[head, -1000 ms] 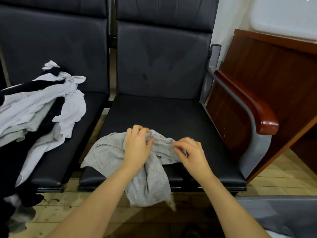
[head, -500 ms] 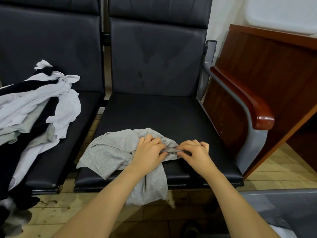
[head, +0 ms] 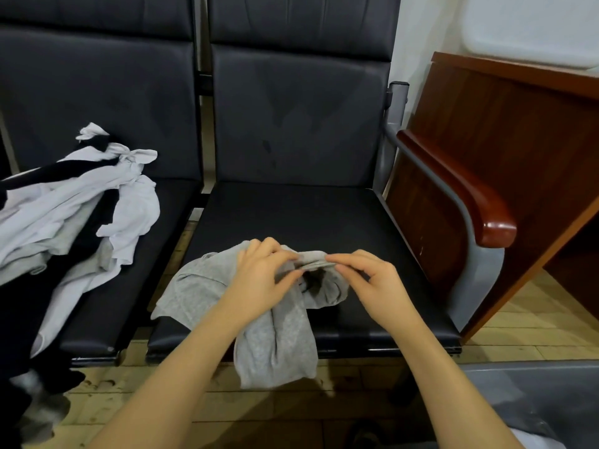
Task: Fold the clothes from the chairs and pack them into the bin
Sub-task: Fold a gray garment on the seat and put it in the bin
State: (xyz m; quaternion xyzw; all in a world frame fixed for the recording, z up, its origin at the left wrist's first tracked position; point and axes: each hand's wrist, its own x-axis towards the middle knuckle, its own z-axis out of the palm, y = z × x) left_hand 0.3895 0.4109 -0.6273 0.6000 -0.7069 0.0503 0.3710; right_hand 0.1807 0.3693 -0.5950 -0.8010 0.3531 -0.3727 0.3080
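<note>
A crumpled grey garment (head: 278,341) lies on the front of the right black chair seat (head: 291,215) and hangs over its front edge. My left hand (head: 262,277) and my right hand (head: 369,280) each pinch the garment's folded edge, close together, lifting it a little off the seat. A pile of white, grey and black clothes (head: 74,215) covers the left chair seat and spills toward the floor. The grey bin (head: 531,393) shows at the bottom right corner.
A red-brown wooden armrest (head: 466,196) on a grey metal frame borders the right chair. Behind it stands a wooden desk panel (head: 505,131). The floor is pale wooden boards (head: 534,322).
Both hands have shifted along the grey garment's edge and raised it slightly; the edge is now stretched between the fingertips. The camera view moved a little.
</note>
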